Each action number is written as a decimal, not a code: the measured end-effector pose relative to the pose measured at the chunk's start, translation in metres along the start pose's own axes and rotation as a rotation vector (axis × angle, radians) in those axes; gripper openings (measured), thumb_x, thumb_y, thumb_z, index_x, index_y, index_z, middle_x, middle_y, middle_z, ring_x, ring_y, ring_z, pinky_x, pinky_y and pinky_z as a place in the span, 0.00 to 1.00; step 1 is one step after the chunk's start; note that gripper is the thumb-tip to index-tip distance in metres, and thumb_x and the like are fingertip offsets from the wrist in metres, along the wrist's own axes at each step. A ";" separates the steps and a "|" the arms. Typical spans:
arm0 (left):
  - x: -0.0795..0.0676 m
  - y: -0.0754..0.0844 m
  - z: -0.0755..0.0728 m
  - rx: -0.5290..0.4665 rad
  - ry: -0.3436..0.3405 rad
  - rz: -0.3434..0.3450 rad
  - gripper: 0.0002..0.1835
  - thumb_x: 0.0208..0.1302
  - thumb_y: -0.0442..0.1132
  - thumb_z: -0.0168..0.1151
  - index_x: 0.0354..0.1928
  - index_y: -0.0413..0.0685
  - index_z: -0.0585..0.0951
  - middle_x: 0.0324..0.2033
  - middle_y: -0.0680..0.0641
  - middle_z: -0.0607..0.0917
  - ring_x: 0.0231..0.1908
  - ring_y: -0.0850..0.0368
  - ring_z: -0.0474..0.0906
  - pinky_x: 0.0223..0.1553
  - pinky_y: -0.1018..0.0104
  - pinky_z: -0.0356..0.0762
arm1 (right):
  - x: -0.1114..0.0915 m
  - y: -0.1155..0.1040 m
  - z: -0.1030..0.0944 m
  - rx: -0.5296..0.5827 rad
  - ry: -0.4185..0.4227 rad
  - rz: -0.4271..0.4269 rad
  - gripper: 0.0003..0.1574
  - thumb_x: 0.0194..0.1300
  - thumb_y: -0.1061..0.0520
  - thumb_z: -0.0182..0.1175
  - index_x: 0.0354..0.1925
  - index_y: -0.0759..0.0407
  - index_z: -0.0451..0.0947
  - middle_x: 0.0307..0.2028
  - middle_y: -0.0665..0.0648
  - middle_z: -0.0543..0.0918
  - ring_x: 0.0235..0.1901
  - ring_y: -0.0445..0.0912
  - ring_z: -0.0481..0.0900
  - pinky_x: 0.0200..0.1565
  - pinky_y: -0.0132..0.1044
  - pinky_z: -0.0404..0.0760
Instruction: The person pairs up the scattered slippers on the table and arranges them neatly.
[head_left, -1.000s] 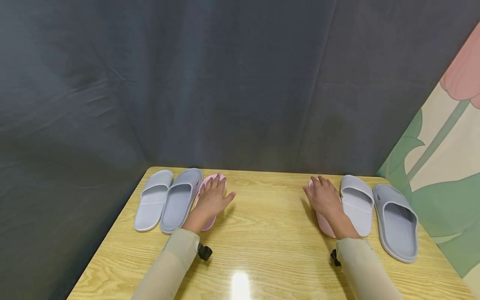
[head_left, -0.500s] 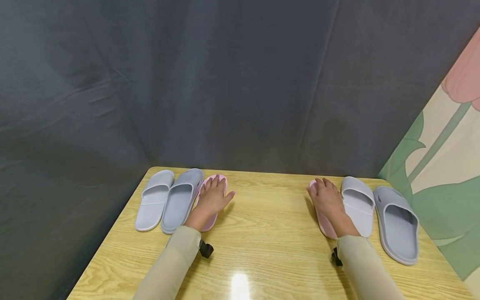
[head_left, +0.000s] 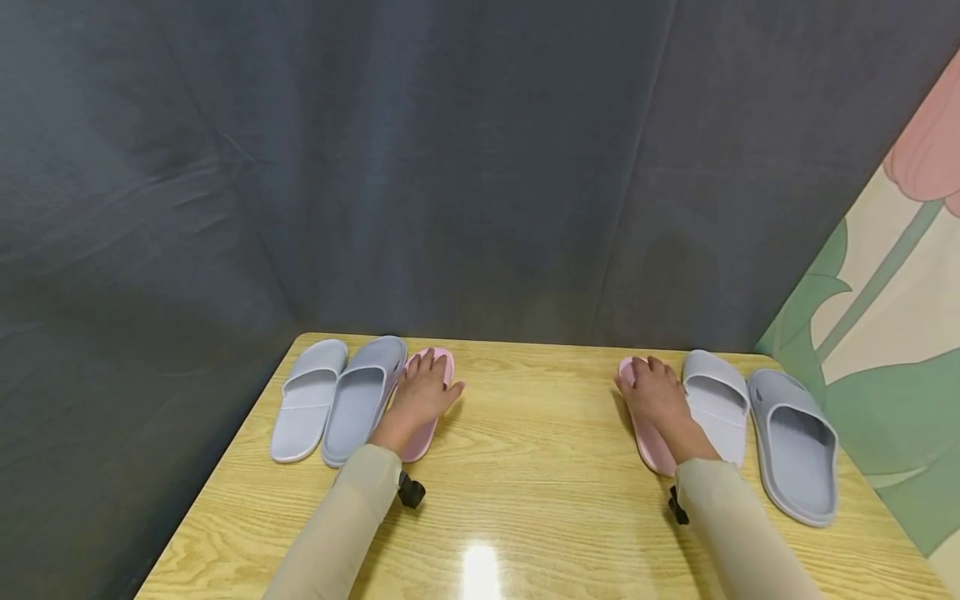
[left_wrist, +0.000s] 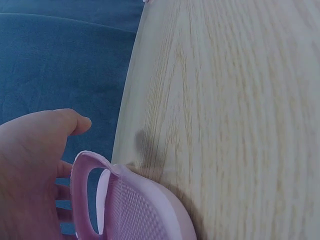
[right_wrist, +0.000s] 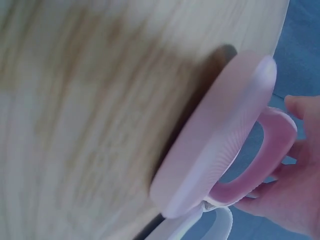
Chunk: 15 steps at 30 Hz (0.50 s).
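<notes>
In the head view my left hand [head_left: 422, 392] lies palm down over a pink slipper [head_left: 422, 443], thumb spread to the right. Another pink slipper [head_left: 654, 450] at the right has my right hand [head_left: 657, 396] over it. Both hands have extended fingers and hide much of the slippers' straps. From the left wrist, the pink strap [left_wrist: 80, 192] arches up beside my fingers, with the thumb apart from it. The right wrist view has my fingers close along the other pink strap [right_wrist: 277, 145].
A white slipper [head_left: 303, 417] and a grey slipper [head_left: 356, 412] lie left of the left pink one. To the right are another white slipper [head_left: 720, 429] and grey slipper [head_left: 801, 462]. The wooden table [head_left: 540, 467] meets a dark curtain [head_left: 480, 183] at its far edge.
Over the last second my right hand has shifted slightly right over its pink slipper, baring more of its inner edge. My left hand has barely moved, and the slippers lie as before.
</notes>
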<state>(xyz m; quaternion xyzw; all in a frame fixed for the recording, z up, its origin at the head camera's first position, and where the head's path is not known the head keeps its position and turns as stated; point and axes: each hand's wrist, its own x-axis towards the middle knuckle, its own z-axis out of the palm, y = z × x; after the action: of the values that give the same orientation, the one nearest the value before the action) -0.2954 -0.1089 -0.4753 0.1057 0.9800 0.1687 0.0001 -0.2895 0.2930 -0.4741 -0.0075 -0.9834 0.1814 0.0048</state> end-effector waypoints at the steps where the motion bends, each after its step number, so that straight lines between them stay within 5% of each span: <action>1: 0.000 0.000 0.000 0.001 -0.002 -0.001 0.40 0.73 0.61 0.51 0.76 0.40 0.62 0.77 0.33 0.56 0.76 0.32 0.49 0.71 0.32 0.50 | 0.001 0.001 0.000 0.000 -0.007 0.005 0.42 0.78 0.44 0.46 0.74 0.73 0.54 0.72 0.81 0.51 0.71 0.78 0.47 0.66 0.74 0.51; 15: 0.009 -0.005 0.002 0.001 -0.035 -0.044 0.42 0.72 0.60 0.54 0.78 0.41 0.59 0.78 0.34 0.53 0.76 0.33 0.47 0.72 0.33 0.49 | 0.008 0.007 0.004 -0.011 -0.050 0.028 0.44 0.77 0.43 0.46 0.76 0.69 0.51 0.73 0.80 0.50 0.71 0.79 0.45 0.66 0.75 0.49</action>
<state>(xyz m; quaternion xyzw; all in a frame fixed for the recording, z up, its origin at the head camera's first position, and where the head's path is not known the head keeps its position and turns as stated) -0.3047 -0.1106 -0.4787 0.0870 0.9820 0.1663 0.0211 -0.2976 0.2988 -0.4801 -0.0169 -0.9839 0.1763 -0.0225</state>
